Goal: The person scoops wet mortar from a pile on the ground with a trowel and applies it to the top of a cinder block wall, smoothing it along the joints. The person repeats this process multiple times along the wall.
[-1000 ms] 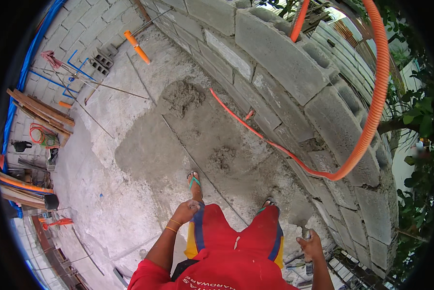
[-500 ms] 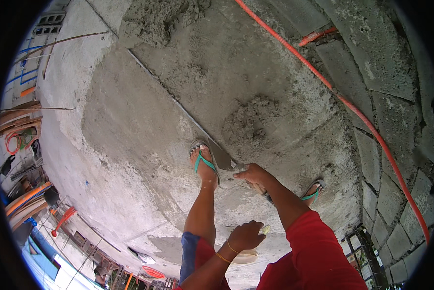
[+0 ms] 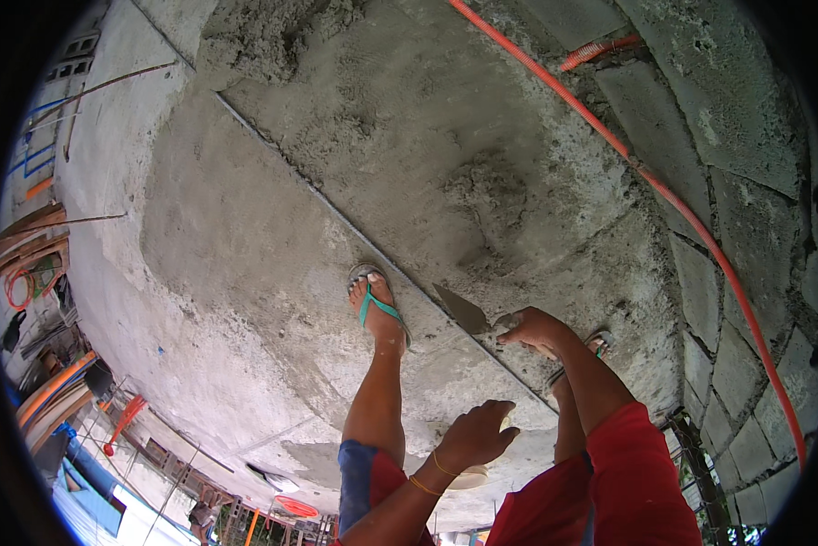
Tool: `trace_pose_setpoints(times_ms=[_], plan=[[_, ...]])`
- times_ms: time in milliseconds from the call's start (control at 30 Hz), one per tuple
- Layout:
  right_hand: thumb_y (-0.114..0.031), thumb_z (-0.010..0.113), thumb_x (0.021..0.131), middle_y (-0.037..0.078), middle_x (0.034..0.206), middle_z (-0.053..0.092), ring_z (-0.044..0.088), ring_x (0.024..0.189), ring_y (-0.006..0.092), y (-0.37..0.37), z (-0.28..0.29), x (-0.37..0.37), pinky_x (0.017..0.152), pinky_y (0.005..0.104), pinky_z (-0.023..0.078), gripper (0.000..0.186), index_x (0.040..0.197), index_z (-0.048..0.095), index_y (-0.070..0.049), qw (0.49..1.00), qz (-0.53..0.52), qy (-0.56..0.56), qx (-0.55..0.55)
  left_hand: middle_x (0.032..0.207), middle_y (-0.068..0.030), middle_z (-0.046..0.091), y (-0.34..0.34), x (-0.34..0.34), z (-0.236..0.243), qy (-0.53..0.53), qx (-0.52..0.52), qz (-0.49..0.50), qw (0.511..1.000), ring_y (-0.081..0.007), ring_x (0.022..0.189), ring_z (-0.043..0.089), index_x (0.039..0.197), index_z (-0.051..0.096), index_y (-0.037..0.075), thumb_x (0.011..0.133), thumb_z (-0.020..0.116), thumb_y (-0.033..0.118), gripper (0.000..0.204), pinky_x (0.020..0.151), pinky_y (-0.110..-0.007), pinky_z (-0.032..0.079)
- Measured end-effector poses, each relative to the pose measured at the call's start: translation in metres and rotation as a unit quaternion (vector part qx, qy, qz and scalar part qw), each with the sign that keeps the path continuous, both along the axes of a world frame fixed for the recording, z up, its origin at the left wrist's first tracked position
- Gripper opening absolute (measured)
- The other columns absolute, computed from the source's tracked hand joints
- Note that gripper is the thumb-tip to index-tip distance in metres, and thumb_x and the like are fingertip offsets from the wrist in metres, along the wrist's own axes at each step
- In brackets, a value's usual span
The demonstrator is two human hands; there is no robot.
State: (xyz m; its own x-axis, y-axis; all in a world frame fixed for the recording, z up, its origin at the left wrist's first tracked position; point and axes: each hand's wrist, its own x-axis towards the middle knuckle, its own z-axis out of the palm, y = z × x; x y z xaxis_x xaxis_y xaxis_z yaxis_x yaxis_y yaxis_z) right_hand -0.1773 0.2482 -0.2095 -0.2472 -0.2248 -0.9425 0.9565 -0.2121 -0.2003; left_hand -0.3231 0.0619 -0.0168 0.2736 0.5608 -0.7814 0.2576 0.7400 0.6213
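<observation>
Flat grey metal trowel [image 3: 463, 314] grasped in right hand [image 3: 538, 329]; could snag thin grey metal rod [image 3: 347, 219] if swung left. Left hand [image 3: 471, 439] curled, contents unclear.

A: Left forearm [image 3: 391, 511], how set?
B: In from the lower edge, sloping up and rightward to the left hand [image 3: 473, 439], seen from the back, with bent fingers [image 3: 492, 412] above a spread thumb [image 3: 507, 440].
A: And right forearm [image 3: 598, 382]?
B: Bare, slanting up and leftward to the right hand [image 3: 534, 329], farther forward than the left, curled in a grip with fingers directed left.
</observation>
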Motion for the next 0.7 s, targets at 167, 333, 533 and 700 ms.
trace_pose_setpoints(times_ms=[167, 333, 533, 700], plan=[[-0.035, 0.092, 0.083, 0.016, 0.082, 0.071, 0.070, 0.077, 0.0209, 0.084, -0.031, 0.004, 0.066, 0.0382, 0.054, 0.077, 0.140, 0.060, 0.006, 0.990, -0.094, -0.040, 0.093, 0.135, -0.0236, 0.063, -0.006, 0.006, -0.010, 0.026, -0.024, -0.030, 0.999, -0.0428, 0.121, 0.064, 0.143, 0.055, 0.004, 0.099, 0.066, 0.037, 0.055, 0.103, -0.052, 0.052], [-0.032, 0.090, 0.086, 0.015, 0.102, 0.074, 0.070, 0.091, 0.0193, 0.043, 0.005, 0.073, 0.073, 0.0361, 0.055, 0.079, 0.145, 0.054, 0.006, 0.964, -0.235, 0.015, 0.126, 0.136, -0.0240, 0.063, 0.007, 0.006, -0.009, 0.020, -0.035, -0.042, 0.998, -0.0415, 0.125, 0.062, 0.142, 0.057, 0.002, 0.100, 0.066, 0.037, 0.056, 0.106, -0.048, 0.050], [-0.023, 0.082, 0.079, 0.016, 0.089, 0.071, 0.069, 0.080, 0.0248, -0.087, 0.002, 0.112, 0.074, 0.0415, 0.055, 0.043, 0.113, 0.066, 0.000, 0.900, -0.261, -0.155, 0.313, 0.135, -0.0243, 0.064, 0.028, -0.015, -0.002, 0.009, -0.039, -0.045, 0.998, -0.0403, 0.127, 0.062, 0.142, 0.059, 0.002, 0.099, 0.067, 0.035, 0.055, 0.108, -0.046, 0.049], [-0.018, 0.073, 0.080, 0.023, 0.088, 0.071, 0.070, 0.076, 0.0361, -0.025, -0.096, -0.022, 0.069, 0.0485, 0.054, 0.035, 0.109, 0.066, 0.000, 0.875, -0.332, -0.020, 0.351, 0.136, -0.0244, 0.064, 0.022, -0.030, -0.006, -0.003, -0.073, -0.068, 0.995, -0.0398, 0.127, 0.062, 0.142, 0.059, 0.002, 0.099, 0.068, 0.034, 0.054, 0.108, -0.046, 0.049]])
